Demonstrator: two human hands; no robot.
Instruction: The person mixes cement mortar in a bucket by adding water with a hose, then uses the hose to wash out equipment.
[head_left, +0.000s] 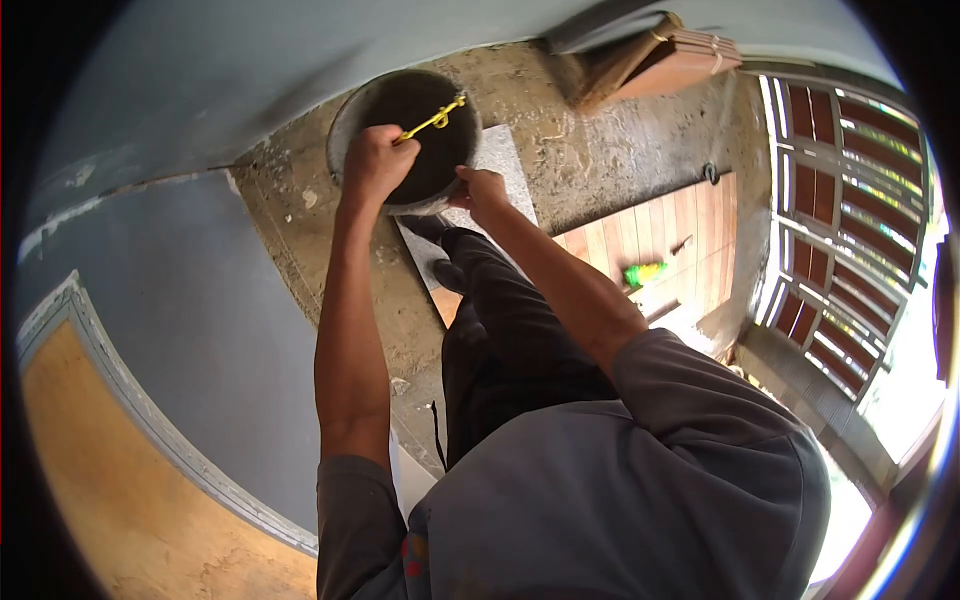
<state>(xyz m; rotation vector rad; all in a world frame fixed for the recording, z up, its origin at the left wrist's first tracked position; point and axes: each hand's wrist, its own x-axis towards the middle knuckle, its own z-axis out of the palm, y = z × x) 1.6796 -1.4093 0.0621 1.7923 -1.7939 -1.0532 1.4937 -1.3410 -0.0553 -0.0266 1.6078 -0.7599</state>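
Observation:
A dark round bucket is in front of me near the wall, its mouth facing up toward me. My left hand is closed over the bucket's left side around a yellow knotted cord. The cord stretches across the bucket's mouth to its far right rim and has a small loop along it. My right hand grips the bucket's near right rim, fingers curled over the edge. The bucket's inside is dark, and its underside is hidden from this view.
Grey speckled tile lies beneath and beside the bucket on rough concrete. Wood-look tiles to the right bear a green and yellow object. Stacked brown boxes lean at the back wall; a slatted window is at right.

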